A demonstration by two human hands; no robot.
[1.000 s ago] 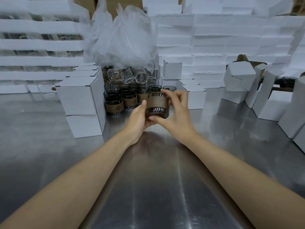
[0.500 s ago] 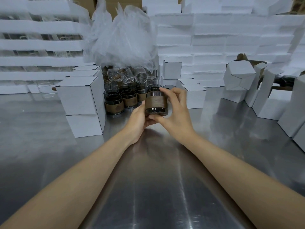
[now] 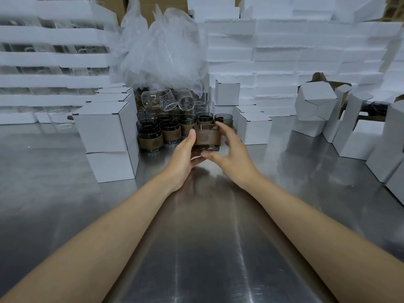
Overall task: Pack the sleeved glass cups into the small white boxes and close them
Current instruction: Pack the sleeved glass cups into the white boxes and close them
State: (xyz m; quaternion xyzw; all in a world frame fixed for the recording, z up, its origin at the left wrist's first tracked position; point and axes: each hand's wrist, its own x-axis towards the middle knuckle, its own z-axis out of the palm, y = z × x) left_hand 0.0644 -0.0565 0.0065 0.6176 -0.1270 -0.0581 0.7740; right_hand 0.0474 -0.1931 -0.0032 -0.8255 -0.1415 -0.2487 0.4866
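Over the metal table, one sleeved glass cup is being held by the left hand and the right hand, with fingers curled round it. Just behind, more sleeved cups are being kept waiting. At the left, closed white boxes are being kept stacked; at the right, open boxes. Packing seems only partly done.

Shiny steel table filled the foreground. Stacked white foam slabs walled the back, with layered foam trays at left, crumpled clear plastic film between them and brown cardboard above. Bare clear glasses lay tipped under the film; a lone clear glass stood far left.
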